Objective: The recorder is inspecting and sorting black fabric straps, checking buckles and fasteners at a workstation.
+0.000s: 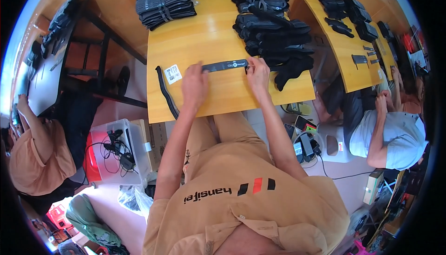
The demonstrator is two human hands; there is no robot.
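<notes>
A flat black strap [226, 66] with pale print lies across the wooden table [200, 41] between my hands. My right hand [258, 76] pinches its right end between thumb and fingers. At the strap's left end is my left hand [194, 85], slightly blurred, its fingers curled over that end. Left of it rests a white label with a printed code [172, 74]. A narrow dark strap [166, 92] runs down to the table's near edge, beside the label.
Bundled black straps [163, 6] are stacked at the far left. Piles of black straps [274, 36] fill the right side, one loose black piece [293, 72] nearest me. People sit at tables on both sides. A clear plastic bin [121, 153] with cables stands on the floor.
</notes>
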